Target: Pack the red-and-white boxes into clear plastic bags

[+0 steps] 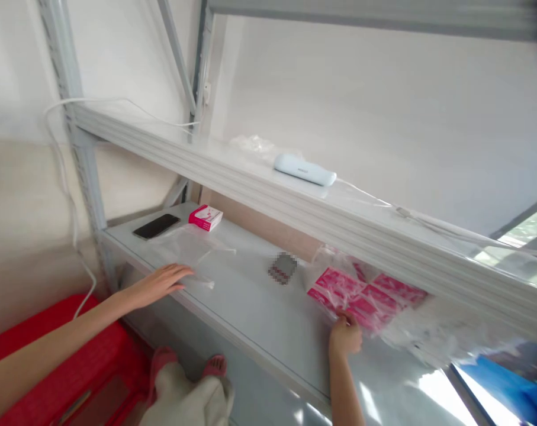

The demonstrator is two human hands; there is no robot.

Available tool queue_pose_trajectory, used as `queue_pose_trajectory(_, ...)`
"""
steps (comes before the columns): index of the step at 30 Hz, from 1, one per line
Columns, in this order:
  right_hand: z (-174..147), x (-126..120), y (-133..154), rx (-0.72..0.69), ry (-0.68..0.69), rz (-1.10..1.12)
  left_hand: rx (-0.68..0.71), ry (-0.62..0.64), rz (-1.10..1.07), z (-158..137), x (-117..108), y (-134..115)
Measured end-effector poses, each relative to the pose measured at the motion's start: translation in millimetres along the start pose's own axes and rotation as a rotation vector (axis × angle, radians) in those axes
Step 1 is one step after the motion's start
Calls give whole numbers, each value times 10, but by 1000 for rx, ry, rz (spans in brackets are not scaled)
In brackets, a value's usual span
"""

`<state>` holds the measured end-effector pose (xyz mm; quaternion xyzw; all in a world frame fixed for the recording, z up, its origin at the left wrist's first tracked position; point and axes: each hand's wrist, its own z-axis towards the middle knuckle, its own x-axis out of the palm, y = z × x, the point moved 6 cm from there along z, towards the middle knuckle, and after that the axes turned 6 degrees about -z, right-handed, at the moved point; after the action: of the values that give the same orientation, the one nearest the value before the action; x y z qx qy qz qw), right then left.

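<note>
I seem mid-grip: right hand [346,337] pinching the pink-filled bag [339,287] at four o'clock, left hand [164,285] open at eight; any pull needs firmness

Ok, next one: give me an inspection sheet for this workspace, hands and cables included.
Surface: grey lower shelf under an upper shelf.
Job's things: clear bag lying flat; bag of pink packets at right.
Clutter: dark phone, pink-and-white box, small pixelated item.
Hands: left hand open by the clear bag, contact unclear; right hand curled on the packet bag's near edge.
Cables: white cable from light-blue device; another white cable hanging at left.
Surroundings: red plastic object below left; pale wall.
</note>
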<state>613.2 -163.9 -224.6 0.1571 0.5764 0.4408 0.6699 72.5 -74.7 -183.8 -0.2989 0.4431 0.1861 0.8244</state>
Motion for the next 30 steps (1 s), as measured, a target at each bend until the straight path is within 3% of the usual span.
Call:
queue_pose_trajectory(2, -41, -35, -24, 62, 13, -32, -44, -12, 4, -181, -51, 127)
queue_pose_trajectory(5, -136, -107, -50, 36, 32, 28, -65, -75, -16, -210, -112, 90)
queue_pose_trajectory(9, -422, -248, -78, -66, 134, 205, 115, -72, -7, -99, -188, -272)
queue_pose_trajectory(11, -701, -390, 44, -153, 143, 331, 203, -118, -5, -66, -258, -507)
queue_pose_trajectory(13, -1098, -574, 364, -338, 124, 430, 254, -203, -47, -51, -319, -763)
queue_pose_trajectory(17, -2110, -797, 1336, -1001, 164, 219, 295, -270, -179, -70, -220, -1280)
queue_pose_trajectory(19, -2406, -822, 1607, -1148, 135, 104, 325, -266, -228, -115, -98, -1472)
queue_pose_trajectory(22, -2497, -742, 1668, -1212, 194, -23, 354, -383, -276, -190, -42, -1530)
queue_pose_trajectory(24, -2416, -696, 1576, -1209, 243, -78, 309, -516, -281, -188, -114, -1398)
queue_pose_trajectory(27, -2290, -697, 1450, -1215, 268, -158, 74, -683, -211, -105, -263, -1110)
queue_pose_trajectory(30, -2235, -737, 1408, -1172, 257, -260, -177, -1041, -105, -254, -329, -1101)
